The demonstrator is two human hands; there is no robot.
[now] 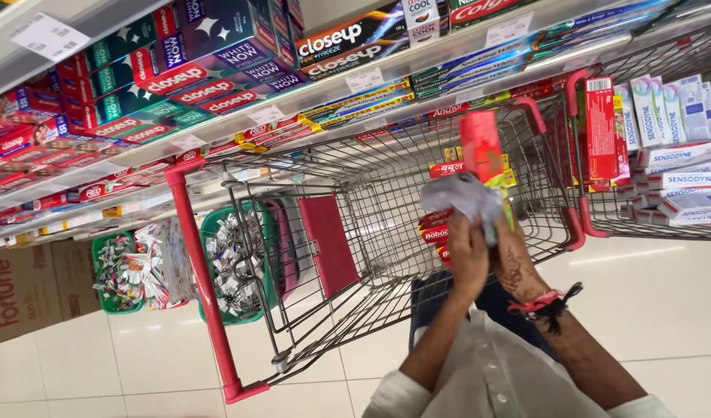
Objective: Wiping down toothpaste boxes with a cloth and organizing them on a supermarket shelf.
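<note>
Shelving (239, 116): runs across the top of your view, stacked with long toothpaste cartons in red, green, blue and purple; its upper tiers are cut off by the frame edge

Shopping cart (355, 193): wire basket with red handle and corners, directly under your hands; red cartons (436, 224) lie inside, mostly hidden behind your hands

Second cart (665, 155): at the right, only its near end in view, loaded with white and blue cartons

Cardboard box (22, 290): on the floor at far left, cut off by the edge

Green baskets (231, 263): two, on the floor beyond the cart, filled with small wrapped items too blurred to identify

Your left hand (467, 255): fingers closed around a crumpled grey-white cloth (464, 197), pressed against the box

Your right hand (518, 259): largely hidden behind the cloth; it seems to grasp the lower end of the box, but you cannot tell how tightly; a red and black thread band sits at the wrist

Red box (481, 147): tall, narrow, held upright above the cart's basket, its lower end covered by the cloth
</note>
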